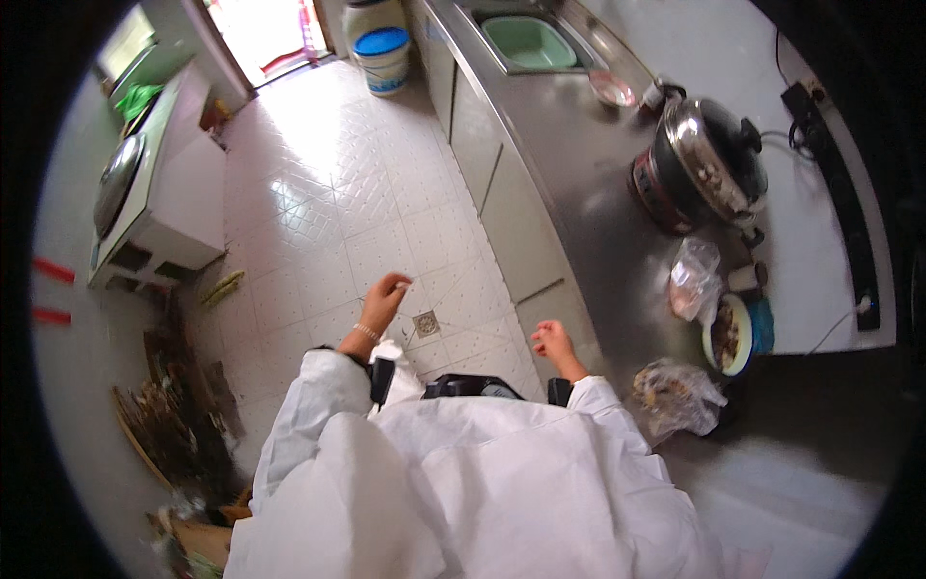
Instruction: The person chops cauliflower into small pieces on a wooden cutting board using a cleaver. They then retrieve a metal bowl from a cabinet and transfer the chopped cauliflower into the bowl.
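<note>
My left hand [385, 298] hangs over the tiled floor [304, 239], its fingers loosely curled and the thumb a little apart; I see nothing held in it. A pale bracelet [367, 331] circles that wrist. On the other side, my right hand [555, 344] is in front of the counter's lower cabinet door [553, 318], fingers half bent and holding nothing that I can see. Both arms are in white sleeves. Between and beyond the hands, a square floor drain [426, 323] is set into the tiles. Neither hand appears to touch anything.
Along the right runs a steel counter [550, 145] with a sink basin [528, 43], lidded electric pot [698, 170], plastic bags [680, 398] and a bowl of food [727, 336]. A white stove [177, 181] and firewood [181, 398] line the left. A blue-lidded bucket [383, 61] stands near the bright doorway.
</note>
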The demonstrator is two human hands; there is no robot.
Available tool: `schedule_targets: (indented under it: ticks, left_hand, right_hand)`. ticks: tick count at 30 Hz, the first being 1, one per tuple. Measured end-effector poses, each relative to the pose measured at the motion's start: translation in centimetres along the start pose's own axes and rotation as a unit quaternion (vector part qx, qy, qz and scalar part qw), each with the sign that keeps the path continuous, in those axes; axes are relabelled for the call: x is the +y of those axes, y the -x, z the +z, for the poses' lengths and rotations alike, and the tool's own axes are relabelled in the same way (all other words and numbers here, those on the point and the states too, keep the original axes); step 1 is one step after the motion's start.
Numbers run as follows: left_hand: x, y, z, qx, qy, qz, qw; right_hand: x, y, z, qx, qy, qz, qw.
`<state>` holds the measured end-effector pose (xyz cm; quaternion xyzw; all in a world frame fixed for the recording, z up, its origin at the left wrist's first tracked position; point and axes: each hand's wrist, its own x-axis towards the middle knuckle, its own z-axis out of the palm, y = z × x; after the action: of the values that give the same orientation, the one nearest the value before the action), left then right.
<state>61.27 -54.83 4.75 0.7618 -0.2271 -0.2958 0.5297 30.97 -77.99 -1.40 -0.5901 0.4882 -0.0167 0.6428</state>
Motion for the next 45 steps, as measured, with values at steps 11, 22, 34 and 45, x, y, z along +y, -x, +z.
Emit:
schedule_targets:
  ticks: [11,22,34,45]
  left_hand:
    - [0.8,-17.2,-4.8,-0.306,-0.013,-0.018,0.952]
    - [1.0,-35.0,-15.6,-0.273,0.0,-0.039,0.961]
    - [2.2,-62.7,-22.3,-0.293,0.061,-0.1,0.949]
    - [0.4,-79.0,-19.5,-0.444,0.054,-0.149,0.882]
  right_hand:
    - [-5.0,-3.0,14.0,0.123,-0.104,0.098,0.982]
    - [-23.0,-20.1,23.2,0.076,-0.177,0.02,0.981]
    - [-46.3,-54.6,26.5,0.076,-0.574,-0.07,0.812]
    - [-50.5,-63.5,27.6,0.26,-0.69,-0.14,0.661]
